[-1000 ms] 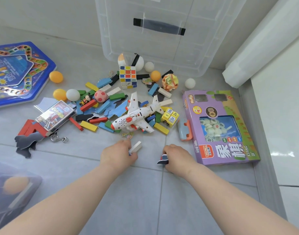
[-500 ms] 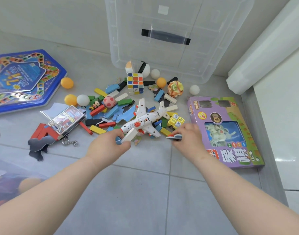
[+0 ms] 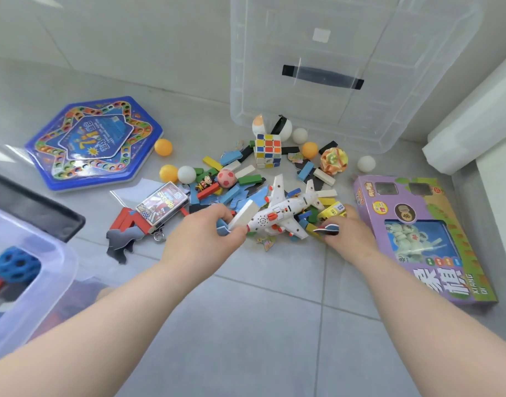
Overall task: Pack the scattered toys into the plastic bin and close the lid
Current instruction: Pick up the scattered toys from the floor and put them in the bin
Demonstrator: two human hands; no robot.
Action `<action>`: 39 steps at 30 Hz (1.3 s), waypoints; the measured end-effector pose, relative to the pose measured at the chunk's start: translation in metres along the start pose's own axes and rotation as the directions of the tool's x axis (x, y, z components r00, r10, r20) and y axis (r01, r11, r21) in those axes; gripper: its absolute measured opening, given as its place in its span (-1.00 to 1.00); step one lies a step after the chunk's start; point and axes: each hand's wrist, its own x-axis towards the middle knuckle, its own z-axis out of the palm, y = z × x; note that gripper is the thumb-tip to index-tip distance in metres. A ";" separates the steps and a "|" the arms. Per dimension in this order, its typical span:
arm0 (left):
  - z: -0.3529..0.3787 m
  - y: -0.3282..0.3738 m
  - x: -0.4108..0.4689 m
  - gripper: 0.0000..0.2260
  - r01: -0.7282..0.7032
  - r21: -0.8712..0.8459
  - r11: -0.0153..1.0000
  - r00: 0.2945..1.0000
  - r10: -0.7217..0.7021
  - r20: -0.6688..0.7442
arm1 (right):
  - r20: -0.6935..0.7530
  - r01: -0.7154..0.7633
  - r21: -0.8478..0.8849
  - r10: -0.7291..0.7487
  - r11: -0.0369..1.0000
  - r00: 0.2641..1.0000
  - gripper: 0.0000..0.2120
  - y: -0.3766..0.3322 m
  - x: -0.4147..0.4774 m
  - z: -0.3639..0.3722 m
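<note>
**Head view of a tiled floor [image 3: 260,325].** A clear plastic bin [image 3: 45,285] stands at the near left edge. Inside it is a blue ball with holes [image 3: 16,266], and a red item beside the ball is too blurred to name. A second clear tub [image 3: 332,104] with a black handle strip stands at the far side by the wall; its contents cannot be told. A purple box [image 3: 412,196] lies at the right, its long axis running from far left to near right. Round game pieces show through its window.

The toys lie heaped on the floor between a blue hexagonal game board [image 3: 94,141] and the purple box, just in front of the far tub. They include coloured blocks, orange and white balls, a cube puzzle [image 3: 267,150] and a card box [image 3: 163,203]. A toy plane [image 3: 280,213] lies at the near edge of the heap. Its long axis is diagonal, with the nose toward the near left and the tail toward the far right.

The left hand [image 3: 200,239] is curled round a white block [image 3: 244,214], which slants the same way as the plane, just beside its nose. The right hand [image 3: 352,230] pinches a flat dark blue piece [image 3: 326,230] between thumb and fingers, near the plane's near wing.
</note>
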 end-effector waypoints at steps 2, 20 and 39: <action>-0.017 0.006 -0.006 -0.78 -0.060 -0.014 0.998 0.998 0.059 -0.022 | -0.087 0.009 0.133 0.003 0.991 0.996 -0.78 -0.007 -0.008 -0.009; -0.174 -0.215 -0.145 -0.81 0.520 -0.073 0.851 0.762 -0.501 -0.410 | -0.205 0.868 0.320 -0.867 0.379 0.454 -0.88 -0.307 -0.125 -0.045; -0.175 -0.178 -0.145 -0.73 0.217 -0.164 0.962 0.931 -0.254 -0.262 | -0.026 0.868 0.294 -0.905 0.399 0.425 -0.74 -0.319 -0.147 -0.027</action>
